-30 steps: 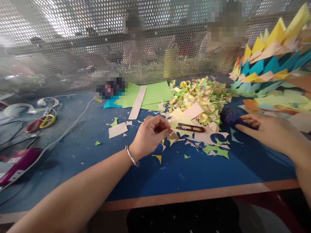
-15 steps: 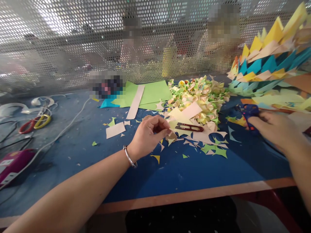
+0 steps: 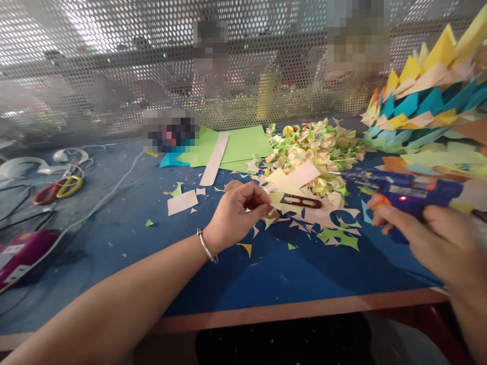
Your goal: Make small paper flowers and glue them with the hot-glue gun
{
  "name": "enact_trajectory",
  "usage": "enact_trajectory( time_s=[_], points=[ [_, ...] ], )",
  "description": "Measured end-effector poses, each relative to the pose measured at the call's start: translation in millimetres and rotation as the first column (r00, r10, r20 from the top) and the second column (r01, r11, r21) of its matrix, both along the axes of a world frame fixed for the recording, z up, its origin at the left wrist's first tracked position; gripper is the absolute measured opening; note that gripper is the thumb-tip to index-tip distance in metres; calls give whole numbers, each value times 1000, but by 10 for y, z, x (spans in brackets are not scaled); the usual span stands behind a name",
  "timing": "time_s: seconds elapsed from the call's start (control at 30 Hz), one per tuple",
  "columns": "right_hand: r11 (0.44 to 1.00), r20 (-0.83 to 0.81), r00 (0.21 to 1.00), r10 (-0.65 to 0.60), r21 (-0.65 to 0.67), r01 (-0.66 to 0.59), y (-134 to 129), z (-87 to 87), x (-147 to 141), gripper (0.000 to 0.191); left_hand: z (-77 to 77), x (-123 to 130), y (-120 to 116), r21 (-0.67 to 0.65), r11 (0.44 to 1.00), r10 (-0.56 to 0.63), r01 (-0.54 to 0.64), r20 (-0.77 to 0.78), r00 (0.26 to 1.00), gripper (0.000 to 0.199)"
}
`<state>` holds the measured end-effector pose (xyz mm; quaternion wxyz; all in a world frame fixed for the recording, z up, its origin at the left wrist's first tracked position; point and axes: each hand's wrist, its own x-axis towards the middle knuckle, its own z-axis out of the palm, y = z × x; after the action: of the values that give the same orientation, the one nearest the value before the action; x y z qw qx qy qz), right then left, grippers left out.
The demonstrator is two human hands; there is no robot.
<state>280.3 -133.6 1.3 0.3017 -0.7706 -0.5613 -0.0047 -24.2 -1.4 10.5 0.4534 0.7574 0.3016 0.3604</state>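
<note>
My right hand (image 3: 429,238) grips a blue hot glue gun (image 3: 403,187) with an orange trigger and a lit red light. Its nozzle points left, towards the heap of curled paper pieces (image 3: 315,147). My left hand (image 3: 241,218), with a silver bangle at the wrist, is closed in a pinch over the table's middle. Whatever sits between its fingertips is too small to make out. Just right of those fingertips, thread snips (image 3: 300,201) with a dark red handle lie on pale paper. Green and pink cut scraps (image 3: 340,235) surround them.
Green paper sheets (image 3: 243,144) lie at the back. A layered, pointed paper construction (image 3: 429,101) stands at the right. Scissors (image 3: 59,190), white cords and a purple box (image 3: 28,256) occupy the left. Perforated metal mesh (image 3: 171,76) closes off the table's far side.
My right hand has lifted the glue gun and turned it, so its nozzle now points left. My left hand keeps its pinch in nearly the same place. The view has shifted slightly.
</note>
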Motion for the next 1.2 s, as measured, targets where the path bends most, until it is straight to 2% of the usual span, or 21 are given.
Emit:
enact_trajectory(
  time_s=[0.03,0.07,0.1,0.17,0.23,0.4,0.67,0.87,1.03,1.2],
  points=[
    [999,-61,997,41,11,-40,-33,2,-104,37,1,0,-8,2,1000,-2,2,-1,1000,8],
    [996,-56,995,84,6,-83,-57,19,-213,38,1,1,-16,4,1000,-4,4,-1,1000,8],
    [985,-39,985,170,-24,-171,-72,46,-323,37,1,1,-23,8,1000,-5,5,-2,1000,7],
    [943,45,943,329,38,-331,-76,114,-518,31,3,3,-34,21,1000,-7,7,-6,1000,7],
    [906,118,913,389,127,-403,-61,167,-655,23,9,4,-39,33,999,-9,9,-4,1000,7],
    [838,216,842,495,138,-528,-12,181,-745,11,36,-3,-50,74,997,-18,18,3,1000,7],
    [798,212,799,563,110,-592,-5,190,-752,8,25,-9,-67,95,995,-40,41,-5,999,6],
    [809,204,807,555,93,-580,-12,167,-721,5,26,-14,-66,131,991,-41,42,-9,999,6],
    [772,254,770,585,114,-625,-1,149,-692,5,5,-12,-66,155,987,-40,38,9,999,4],
    [770,275,767,580,121,-626,13,159,-699,7,-6,-15,-57,151,988,-33,32,2,999,5]
  ],
)
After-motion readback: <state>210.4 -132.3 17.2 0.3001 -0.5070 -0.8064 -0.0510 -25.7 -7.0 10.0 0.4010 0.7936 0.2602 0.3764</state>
